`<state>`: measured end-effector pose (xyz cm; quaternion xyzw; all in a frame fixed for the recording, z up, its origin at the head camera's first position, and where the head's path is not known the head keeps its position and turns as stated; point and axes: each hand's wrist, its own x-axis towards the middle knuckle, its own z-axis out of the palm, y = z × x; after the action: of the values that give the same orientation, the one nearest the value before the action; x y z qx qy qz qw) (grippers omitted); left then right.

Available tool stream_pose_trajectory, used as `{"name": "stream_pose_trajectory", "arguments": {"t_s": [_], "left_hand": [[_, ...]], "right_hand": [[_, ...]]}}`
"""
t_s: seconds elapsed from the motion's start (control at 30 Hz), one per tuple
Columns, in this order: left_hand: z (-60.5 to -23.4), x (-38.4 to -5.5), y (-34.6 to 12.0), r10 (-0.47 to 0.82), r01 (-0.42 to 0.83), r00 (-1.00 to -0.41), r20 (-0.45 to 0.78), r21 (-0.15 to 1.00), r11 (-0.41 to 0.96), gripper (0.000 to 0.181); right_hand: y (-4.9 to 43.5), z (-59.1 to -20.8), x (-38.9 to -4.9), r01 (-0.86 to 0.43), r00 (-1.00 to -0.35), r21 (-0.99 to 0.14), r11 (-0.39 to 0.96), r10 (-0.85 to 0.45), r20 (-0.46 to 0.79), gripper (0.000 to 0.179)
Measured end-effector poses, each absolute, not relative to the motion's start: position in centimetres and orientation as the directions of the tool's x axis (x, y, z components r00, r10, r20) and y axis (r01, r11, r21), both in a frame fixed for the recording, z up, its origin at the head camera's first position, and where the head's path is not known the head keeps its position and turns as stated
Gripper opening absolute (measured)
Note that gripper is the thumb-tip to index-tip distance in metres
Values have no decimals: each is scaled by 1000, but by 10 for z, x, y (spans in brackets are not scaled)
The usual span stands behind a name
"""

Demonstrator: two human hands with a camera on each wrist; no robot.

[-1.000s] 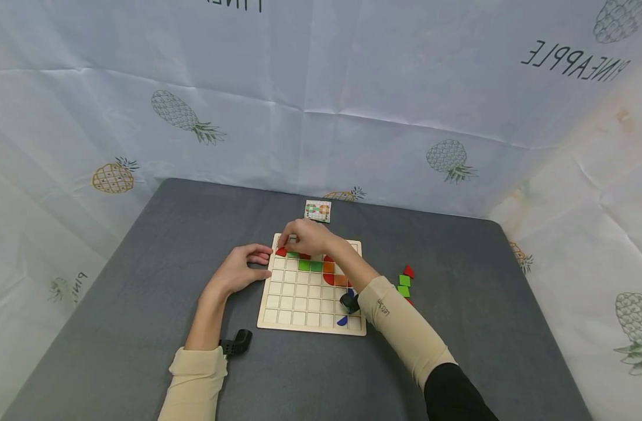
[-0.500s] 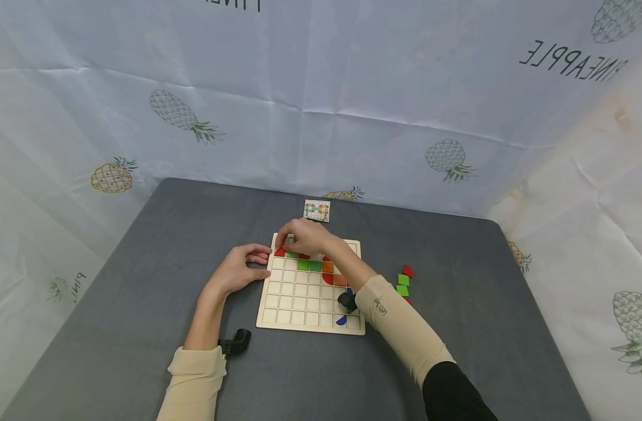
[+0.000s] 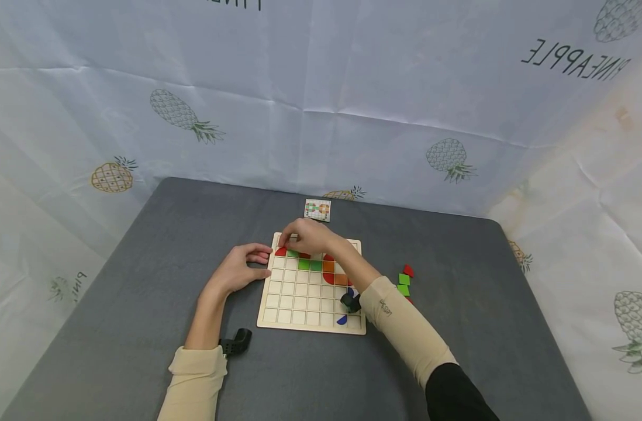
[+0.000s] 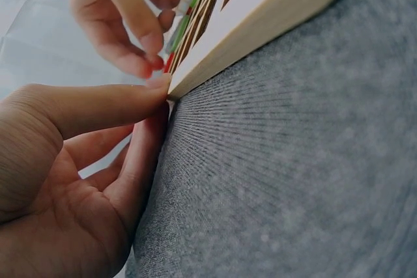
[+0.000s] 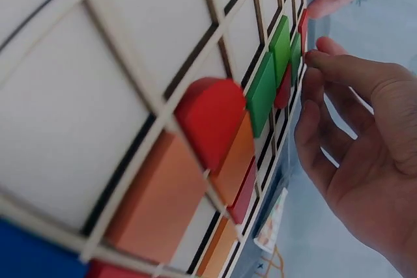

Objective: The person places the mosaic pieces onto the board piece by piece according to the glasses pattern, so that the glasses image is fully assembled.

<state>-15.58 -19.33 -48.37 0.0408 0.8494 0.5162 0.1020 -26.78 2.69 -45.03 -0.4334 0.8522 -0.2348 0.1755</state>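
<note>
A pale wooden grid board (image 3: 300, 304) lies on the grey table. My left hand (image 3: 235, 270) rests at its left edge, fingers extended; in the left wrist view the thumb (image 4: 111, 103) touches the board's side. Over the board's far left part, my right hand (image 3: 307, 236) has thumb and index finger bent down beside a red piece (image 3: 281, 252). Whether they pinch it is hidden by the fingertips. Green pieces (image 3: 304, 265), orange pieces (image 3: 328, 267) and a red rounded piece (image 5: 212, 118) sit in cells. A blue piece (image 3: 342, 320) lies near the front edge.
A small pattern card (image 3: 318, 210) lies behind the board. To the right, loose green pieces (image 3: 403, 280) and red pieces (image 3: 408, 271) line up beside the right sleeve (image 3: 405, 327). A pineapple-print cloth (image 3: 300, 140) hangs behind the table.
Both hands stay nearly in place. The right fingertips shift only slightly about the red piece at the board's far left; the board and other pieces look unmoved.
</note>
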Motion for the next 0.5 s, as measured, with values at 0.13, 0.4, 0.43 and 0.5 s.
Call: {"name": "stream_pose_trajectory", "arguments": {"t_s": [0.13, 0.4, 0.43, 0.5], "left_hand": [[-483, -156, -192, 168, -42, -976, -136, 882, 469, 52], [-482, -154, -192, 168, -47, -976, -141, 882, 468, 52], [-482, -154, -192, 170, -45, -976, -140, 883, 467, 52], [-481, -154, -193, 173, -43, -975, -139, 883, 467, 52]], "right_hand": [[38, -449, -266, -624, -584, -585, 518, -806, -92, 18], [70, -442, -259, -542, -638, -648, 535, -764, -96, 20], [74, -441, -258, -536, -643, -651, 538, -759, -98, 21], [85, -438, -256, -532, -651, -653, 540, -753, -93, 22]]}}
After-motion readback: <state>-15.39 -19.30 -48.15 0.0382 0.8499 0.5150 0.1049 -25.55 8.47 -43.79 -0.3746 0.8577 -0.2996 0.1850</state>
